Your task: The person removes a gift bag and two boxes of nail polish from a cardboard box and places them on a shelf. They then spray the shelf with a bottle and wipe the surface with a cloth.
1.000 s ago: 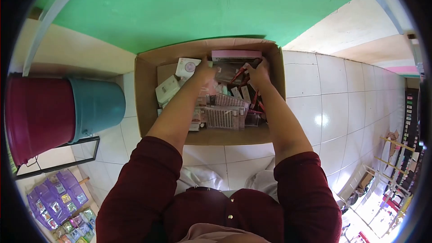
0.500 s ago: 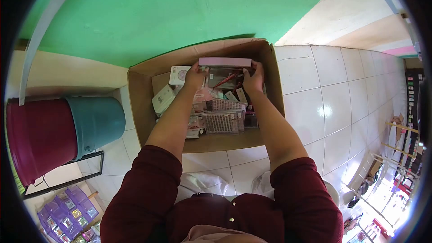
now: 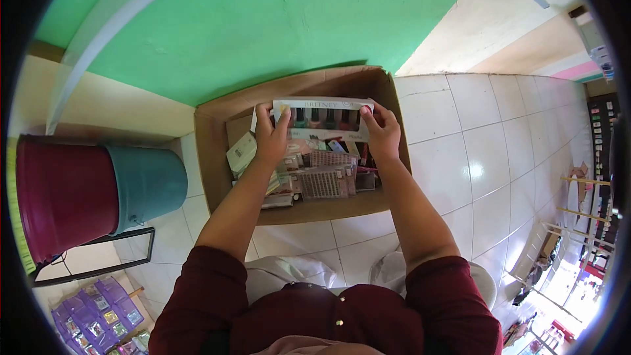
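Note:
Between both hands, over the cardboard carton, is a white nail polish box lettered "BRITNEY". Its clear window shows a row of dark-capped bottles. My left hand is closed on the left end, thumb on the front. Gripping the right end is my right hand, its thumb also on the front. Below the box, clear packs of small rowed pieces lie in the carton. A pale box rests at the carton's left side, partly behind my left forearm.
A green wall rises behind the carton. Dark red and teal buckets lie at left, near a black-framed panel and a purple display holder. White floor tiles stretch right, towards a white rack.
A narrow pinkish box side showed between my hands before; now the windowed front with the bottles faces me. Both hands sit slightly lower in view, with thumbs on the front.

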Available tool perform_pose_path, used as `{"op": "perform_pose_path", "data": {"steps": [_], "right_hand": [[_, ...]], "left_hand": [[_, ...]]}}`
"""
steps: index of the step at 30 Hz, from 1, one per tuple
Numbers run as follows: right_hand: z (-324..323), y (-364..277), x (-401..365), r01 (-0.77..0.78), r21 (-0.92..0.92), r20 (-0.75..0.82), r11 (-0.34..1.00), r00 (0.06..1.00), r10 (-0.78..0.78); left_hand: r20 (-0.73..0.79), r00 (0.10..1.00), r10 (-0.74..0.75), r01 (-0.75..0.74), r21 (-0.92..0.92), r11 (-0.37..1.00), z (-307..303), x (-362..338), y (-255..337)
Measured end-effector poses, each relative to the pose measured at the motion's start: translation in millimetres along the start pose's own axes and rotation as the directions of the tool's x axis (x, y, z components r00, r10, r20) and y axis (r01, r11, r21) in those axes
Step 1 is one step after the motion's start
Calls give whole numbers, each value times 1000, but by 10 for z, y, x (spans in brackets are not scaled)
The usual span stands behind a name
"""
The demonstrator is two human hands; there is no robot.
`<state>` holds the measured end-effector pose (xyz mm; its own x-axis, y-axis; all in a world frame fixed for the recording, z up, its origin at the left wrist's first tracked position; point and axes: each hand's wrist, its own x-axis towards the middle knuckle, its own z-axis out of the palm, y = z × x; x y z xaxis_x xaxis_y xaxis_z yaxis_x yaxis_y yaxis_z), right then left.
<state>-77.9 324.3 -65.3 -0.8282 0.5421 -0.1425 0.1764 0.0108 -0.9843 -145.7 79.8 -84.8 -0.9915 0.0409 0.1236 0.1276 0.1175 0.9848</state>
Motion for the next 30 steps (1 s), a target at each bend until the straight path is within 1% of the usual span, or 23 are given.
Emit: {"op": "perform_pose_path", "data": {"steps": [2, 3, 4, 5, 6, 7, 8, 10, 11, 12, 14, 16, 18, 19, 20, 21, 22, 24, 26, 27, 28, 29, 30], "right_hand": [[-41, -56, 10, 119, -85, 32, 989, 993, -117], [-27, -362, -101, 17, 157, 153, 987, 987, -42], [-21, -536, -158, 25, 170, 144, 985, 988, -50], [-31, -667, -232, -58, 168, 233, 984, 972, 17], [-57, -785, -262, -131, 156, 322, 979, 944, 75], [-107, -934, -345, -137, 17, 424, 990, 898, 117], [-192, -1087, -436, -124, 20, 424, 992, 900, 104], [-319, -1596, -693, -271, 16, 508, 962, 832, 226], [-380, -1540, -702, -317, 107, 493, 942, 840, 227], [-476, -1667, -740, -298, 108, 507, 949, 837, 205], [-721, -2134, -821, -574, 332, 509, 748, 777, 370], [-922, -2122, -780, -549, 442, 569, 709, 783, 252], [-1166, -2269, -937, -546, 431, 532, 719, 797, 286], [-1245, -2273, -1047, -545, 461, 485, 700, 816, 315], [-1370, -2224, -1180, -587, 456, 550, 669, 777, 307], [-1420, -2342, -1378, -557, 436, 561, 706, 782, 271], [-1522, -2494, -1564, -590, 338, 556, 733, 754, 350], [-1515, -3008, -1923, -641, 348, 434, 684, 757, 488], [-1557, -3376, -2154, -477, 265, 341, 838, 859, 381], [-1633, -3696, -2195, -472, 250, 340, 845, 860, 380], [-1719, -4078, -2237, -332, 109, 346, 937, 896, 277], [-1810, -4431, -2269, -177, -31, 369, 984, 912, 176], [-1905, -4690, -2257, -183, -44, 369, 982, 910, 186]], "left_hand": [[68, 996, 58, -56, -31, 998, -96, -86, 235], [44, 998, 34, -34, -11, 999, -119, -146, 474], [20, 1000, 11, -11, 10, 1000, -140, -201, 643], [20, 999, -44, 45, -64, 997, -214, -254, 695], [21, 999, -30, 31, -61, 998, -284, -315, 806], [6, 994, -106, 106, -61, 992, -345, -404, 964], [-11, 983, -183, 182, -65, 981, -389, -492, 1115], [-22, 982, -186, 184, -64, 981, -414, -648, 1590], [-5, 972, -237, 235, -93, 968, -399, -715, 1900], [13, 959, -283, 282, -121, 952, -408, -772, 2095], [33, 991, -133, 137, -206, 969, -429, -870, 2390], [186, 981, 55, -61, 30, 998, -329, -1035, 2723], [281, 957, -68, 57, 50, 997, -319, -1221, 2907], [299, 954, -31, -1, 106, 994, -331, -1328, 2963], [317, 948, -10, -47, 171, 984, -376, -1455, 3071], [351, 935, -43, -20, 172, 985, -427, -1537, 3397], [382, 920, -84, 19, 170, 985, -473, -1654, 3728], [497, 850, -175, 13, 312, 950, -733, -1852, 4114], [443, 886, -140, 6, 291, 957, -836, -2061, 4535], [384, 917, -110, -1, 278, 960, -831, -2122, 4759], [377, 920, -108, 6, 263, 965, -812, -2113, 4986], [376, 927, 10, -106, 236, 966, -777, -2035, 5265], [375, 919, 124, -216, 216, 952, -761, -1976, 5571]]}}
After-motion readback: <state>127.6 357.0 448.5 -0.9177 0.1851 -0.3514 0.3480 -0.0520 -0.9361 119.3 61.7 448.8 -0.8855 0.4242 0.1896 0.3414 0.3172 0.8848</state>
